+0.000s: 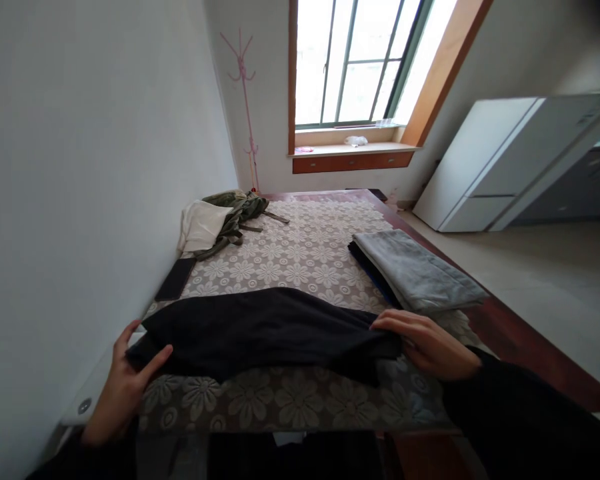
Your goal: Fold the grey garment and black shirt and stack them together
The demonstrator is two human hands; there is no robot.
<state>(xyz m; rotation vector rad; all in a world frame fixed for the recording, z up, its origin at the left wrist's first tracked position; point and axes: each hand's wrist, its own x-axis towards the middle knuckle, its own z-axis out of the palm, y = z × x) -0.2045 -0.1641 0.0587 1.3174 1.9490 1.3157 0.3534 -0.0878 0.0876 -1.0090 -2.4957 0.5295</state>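
A long black garment lies stretched sideways across the near part of a table covered with a flowered lace cloth. My left hand grips the garment's left end, thumb and fingers pinched around the fabric at the table's left edge. My right hand rests palm down on the garment's right end, fingers spread flat over the cloth. Both arms wear dark sleeves.
A folded grey garment sits on a dark folded one at the right of the table. A heap of olive and white clothes lies at the far left. Beyond are a window, a pink coat stand and a white cabinet.
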